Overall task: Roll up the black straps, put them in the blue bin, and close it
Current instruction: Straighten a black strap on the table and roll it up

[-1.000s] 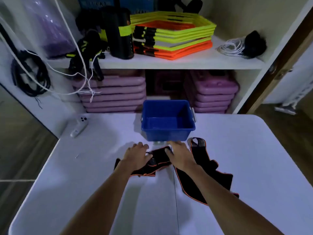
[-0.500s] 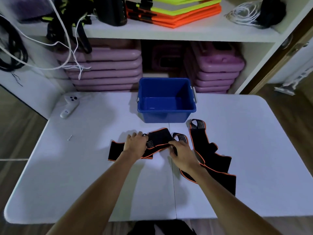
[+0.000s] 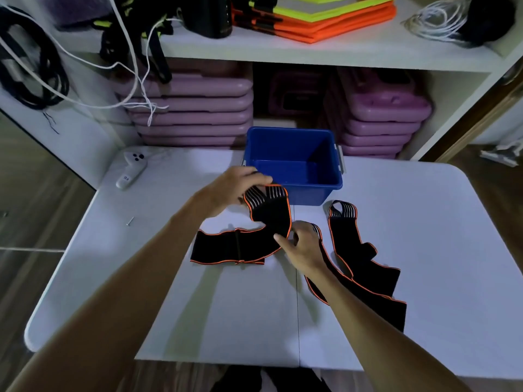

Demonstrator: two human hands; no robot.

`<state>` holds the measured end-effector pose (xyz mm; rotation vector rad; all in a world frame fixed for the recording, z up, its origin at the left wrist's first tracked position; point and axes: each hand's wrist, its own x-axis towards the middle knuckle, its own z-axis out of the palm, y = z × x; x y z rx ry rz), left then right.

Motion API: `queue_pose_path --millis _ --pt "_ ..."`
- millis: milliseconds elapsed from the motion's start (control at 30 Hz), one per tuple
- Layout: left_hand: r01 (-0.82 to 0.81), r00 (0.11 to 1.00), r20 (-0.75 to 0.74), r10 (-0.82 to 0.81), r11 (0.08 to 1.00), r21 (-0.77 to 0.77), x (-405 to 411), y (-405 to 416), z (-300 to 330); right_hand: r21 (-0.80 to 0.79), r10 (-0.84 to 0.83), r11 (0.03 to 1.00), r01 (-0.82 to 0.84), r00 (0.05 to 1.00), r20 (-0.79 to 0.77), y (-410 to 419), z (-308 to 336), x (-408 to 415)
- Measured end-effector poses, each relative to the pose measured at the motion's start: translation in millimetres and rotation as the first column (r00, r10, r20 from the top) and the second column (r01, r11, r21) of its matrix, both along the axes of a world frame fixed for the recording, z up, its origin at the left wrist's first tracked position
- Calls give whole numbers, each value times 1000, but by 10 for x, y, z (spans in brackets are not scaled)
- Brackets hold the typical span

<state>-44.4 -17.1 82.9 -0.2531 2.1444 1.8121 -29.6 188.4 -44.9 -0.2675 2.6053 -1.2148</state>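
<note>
An open blue bin (image 3: 294, 165) stands at the far middle of the white table (image 3: 169, 306), with nothing inside. My left hand (image 3: 235, 186) grips the striped end of a black strap with orange edging (image 3: 240, 246) and holds that end lifted just in front of the bin. My right hand (image 3: 304, 246) pinches the same strap lower down, at its fold. The strap's tail lies flat on the table to the left. A second black strap (image 3: 359, 258) lies unrolled to the right, partly under my right forearm.
A white controller (image 3: 131, 169) and a small screw (image 3: 130, 221) lie on the table's left side. Behind the table, shelves hold stacked purple cases (image 3: 195, 114), orange and yellow frames (image 3: 319, 15), cables and a white cord (image 3: 433, 21). No bin lid shows.
My left hand has lifted the strap's striped end off the table toward the bin. My right hand has shifted to the strap's fold. The camera has tilted further down.
</note>
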Motion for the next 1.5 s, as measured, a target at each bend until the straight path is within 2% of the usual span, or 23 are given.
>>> queue_pose_path --millis 100,200,267,400,500,700,767,833,933,1000,1100,1267,1367,1400,1500 --pt "-122 992 -9 124 985 120 -15 -178 71 -186 -18 982 29 998 62 -84 148 13" --pt "-221 975 40 218 948 227 -2 -414 76 -392 -106 900 192 967 231 -142 283 -10" --pt "-281 960 67 273 928 246 19 -597 4 -411 -108 882 229 949 296 -157 314 -54" --pt "-430 898 135 418 900 73 91 -910 -292 -310 8 947 88 955 296 -186 251 -130" --pt "-518 837 157 523 852 -76 171 -1079 -522 -157 73 987 -35 967 244 -184 111 -146" --pt "-580 764 184 619 783 -223 189 -1372 -970 130 201 962 -238 948 248 -107 -190 -45" --pt "-547 781 188 596 797 -256 186 -1360 -1084 182 224 947 -265 950 218 -108 -216 8" --pt "-494 816 121 566 789 -365 275 -1223 -1174 176 228 948 -265 952 202 -128 -229 22" --pt "-542 828 -233 510 621 -567 649 -869 -1309 81 173 979 -187 973 150 -158 -222 -7" --pt "-505 863 -360 354 597 -623 979 -629 -1449 49 131 989 -138 985 110 -186 -197 -44" --pt "-339 939 -302 163 587 -736 1348 -434 -1639 2 103 995 -103 993 61 -250 -166 -114" --pt "-291 956 -240 167 602 -743 1566 -495 -1731 -67 33 997 -31 999 34 -347 -135 -197" --pt "-130 989 -149 14 572 -810 1657 -540 -1703 -61 30 998 -28 999 28 -355 -174 -205" --pt "-92 992 -125 -26 529 -844 1686 -530 -1688 -63 23 998 -22 1000 17 -340 -185 -188" --pt "-71 994 -91 -59 285 -956 1730 -442 -1667 -59 31 998 -39 992 -126 -233 -178 -72"
